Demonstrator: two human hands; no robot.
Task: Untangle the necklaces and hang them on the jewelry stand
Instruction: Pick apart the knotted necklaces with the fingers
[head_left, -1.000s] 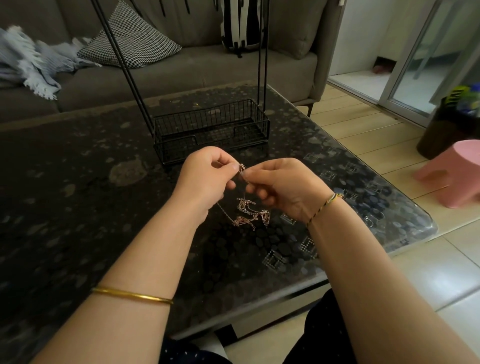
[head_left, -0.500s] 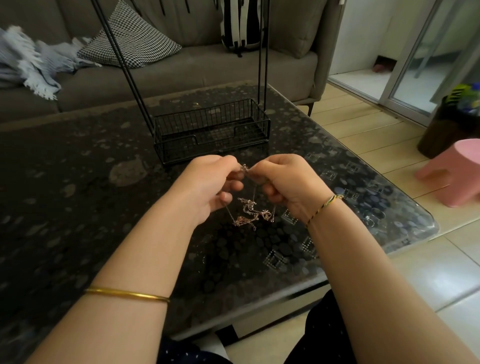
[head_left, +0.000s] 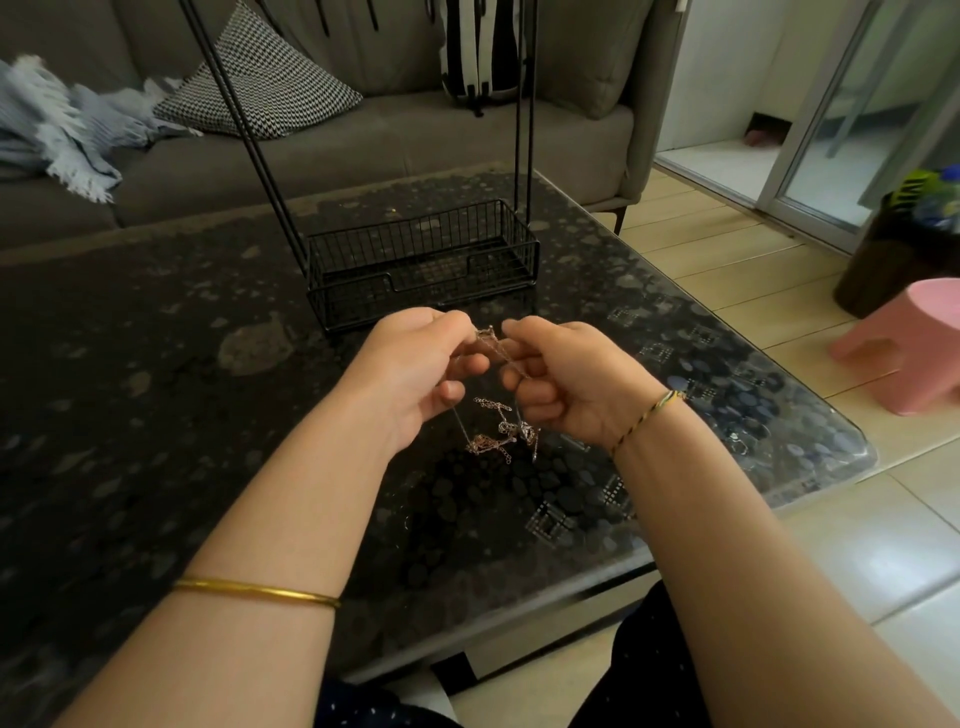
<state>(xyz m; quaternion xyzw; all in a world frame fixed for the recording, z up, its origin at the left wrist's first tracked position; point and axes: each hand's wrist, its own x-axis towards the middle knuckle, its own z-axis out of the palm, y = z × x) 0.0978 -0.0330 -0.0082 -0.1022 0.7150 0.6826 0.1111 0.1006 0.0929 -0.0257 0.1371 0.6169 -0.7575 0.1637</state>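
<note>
Head view, left hand (head_left: 415, 374) and right hand (head_left: 574, 387) pinching fine tangled chain necklaces (head_left: 497, 439), black wire-basket jewelry stand (head_left: 415, 236) behind

Cut off at the top edge: upper rods of the jewelry stand (head_left: 422, 243). Too fine to count: strands of the necklaces (head_left: 500, 435).

No readable text, label or number shows anywhere; the view may simply be too soft for small print.

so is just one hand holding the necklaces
No, the left hand and the right hand both pinch the necklaces, with the tangle dangling between them.
</note>
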